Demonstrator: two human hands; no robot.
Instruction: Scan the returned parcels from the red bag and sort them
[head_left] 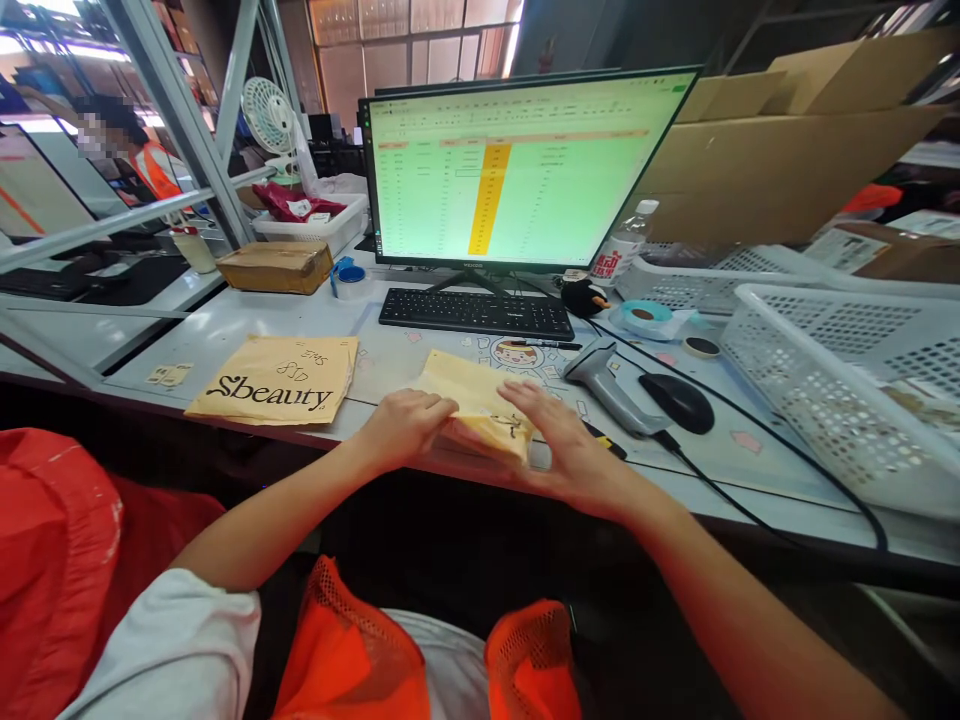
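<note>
A yellow paper mailer [480,400] hangs tilted over the front edge of the desk, with dark print or writing near its right end. My left hand [411,425] is closed on its left end, thumb and fingers pinching the paper. At the other end, my right hand [574,450] has its fingers stretched out and thumb apart, right beside the mailer; whether it touches the paper I cannot tell. To the left lies a flat yellow paper mailer [277,385] printed "Sbeauty", with handwriting above the word, apparently on top of others.
Behind stand a keyboard [476,313] and a monitor [427,180]. A barcode scanner [615,390], its cable and a black mouse [677,402] lie right. White baskets [840,330] and a large cardboard box [772,180] flank the right; a brown carton [276,268] sits back left.
</note>
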